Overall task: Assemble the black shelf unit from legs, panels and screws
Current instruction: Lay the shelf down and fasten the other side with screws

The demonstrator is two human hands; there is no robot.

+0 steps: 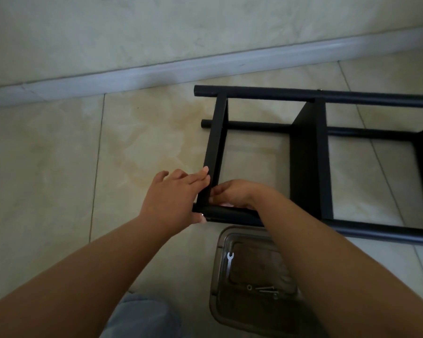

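Note:
The black shelf unit lies on its side on the tiled floor. Its end panel (216, 142) and middle panel (308, 162) stand between the far leg (254, 93) and the near leg (376, 231). My left hand (174, 196) lies with straight fingers against the end panel's outer face, at the near corner. Its thumb presses a silver screw head (202, 215) at the leg's end. My right hand (232, 193) reaches inside the frame, its fingers curled at the panel's inner corner. What they hold is hidden.
A clear plastic tray (220, 264) sits on the floor just in front of the near leg, holding a small flat wrench (230, 258) and a few screws (266, 289). My knee (139, 315) is at the bottom. A wall and baseboard (156, 71) run behind the unit.

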